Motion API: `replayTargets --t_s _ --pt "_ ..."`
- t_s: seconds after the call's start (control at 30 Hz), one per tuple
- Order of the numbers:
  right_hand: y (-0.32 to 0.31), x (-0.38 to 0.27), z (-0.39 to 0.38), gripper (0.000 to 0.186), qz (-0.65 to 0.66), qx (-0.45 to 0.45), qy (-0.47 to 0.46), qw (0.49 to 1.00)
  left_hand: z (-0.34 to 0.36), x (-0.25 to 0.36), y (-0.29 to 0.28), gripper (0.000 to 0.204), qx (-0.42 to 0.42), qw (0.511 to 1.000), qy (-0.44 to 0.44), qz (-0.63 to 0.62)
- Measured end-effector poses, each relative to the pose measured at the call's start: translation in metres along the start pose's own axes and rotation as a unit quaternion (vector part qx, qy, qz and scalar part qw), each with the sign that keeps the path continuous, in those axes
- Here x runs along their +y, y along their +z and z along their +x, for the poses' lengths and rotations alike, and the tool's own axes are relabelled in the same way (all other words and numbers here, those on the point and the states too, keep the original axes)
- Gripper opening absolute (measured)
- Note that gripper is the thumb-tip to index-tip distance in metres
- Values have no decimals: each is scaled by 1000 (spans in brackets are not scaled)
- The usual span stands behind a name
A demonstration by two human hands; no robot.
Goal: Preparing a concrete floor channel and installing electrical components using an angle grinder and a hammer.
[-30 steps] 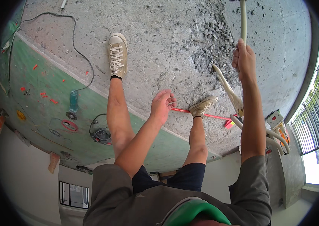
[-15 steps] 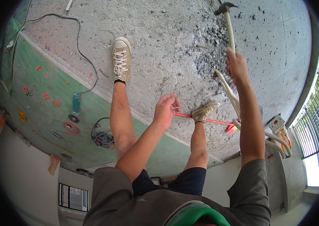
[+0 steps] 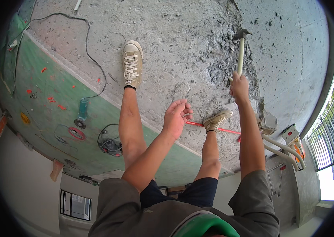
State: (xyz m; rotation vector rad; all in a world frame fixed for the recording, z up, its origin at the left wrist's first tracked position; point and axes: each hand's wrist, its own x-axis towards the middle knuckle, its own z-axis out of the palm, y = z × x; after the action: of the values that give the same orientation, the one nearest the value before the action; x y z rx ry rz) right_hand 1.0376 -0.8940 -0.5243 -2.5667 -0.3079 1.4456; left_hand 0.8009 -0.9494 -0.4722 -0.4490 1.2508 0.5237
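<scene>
Right hand [image 3: 239,87]: fingers closed round the lower part of the pale cream handle of a claw hammer [image 3: 241,55] with a dark metal head. Handle points away from the person; head lies over the right side of a strip of loose, broken grey rubble [image 3: 224,51]. Contact between head and rubble: cannot tell.

Left hand [image 3: 176,118]: raised between the legs, fingers loosely curled, narrow gap at the thumb. A thin pale line shows by the fingertips; cannot tell whether something small is held.

Just beyond the left hand, a thin straight red bar [image 3: 194,124] runs past the beige canvas right shoe [image 3: 216,119] toward the right forearm. The beige left shoe [image 3: 132,65] with white laces is planted on the rough grey concrete floor [image 3: 167,39].

Right of the right forearm: two curved cream tubes [image 3: 285,148], near a pale box with a round red mark [image 3: 290,134]. Farther right, a dark barred railing [image 3: 328,130].

Left side: green floor covering [image 3: 48,83], bearing a teal cylindrical power tool [image 3: 83,109] with a dark disc and a black cable [image 3: 90,55], a pinkish-red ring [image 3: 77,133], a dark machine wound with cable [image 3: 111,144], and scattered orange-red scraps [image 3: 51,98].
</scene>
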Motion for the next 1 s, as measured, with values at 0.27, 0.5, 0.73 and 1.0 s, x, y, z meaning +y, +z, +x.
replayTargets --t_s 0.27,0.5,0.73,1.0 --pt "-118 -161 16 25 205 59 -465 859 -4 -1 6 19 -51 998 -10 -28" --pt "27 12 -27 29 -177 -49 43 982 0 5 -3 18 -2 1000 5 -12" --pt "-118 -124 -5 24 107 1 -367 924 -2 3 3 18 -17 999 -22 -23" --pt "0 -62 -1 22 158 146 -309 927 -5 15 1 22 -24 998 -20 -49"
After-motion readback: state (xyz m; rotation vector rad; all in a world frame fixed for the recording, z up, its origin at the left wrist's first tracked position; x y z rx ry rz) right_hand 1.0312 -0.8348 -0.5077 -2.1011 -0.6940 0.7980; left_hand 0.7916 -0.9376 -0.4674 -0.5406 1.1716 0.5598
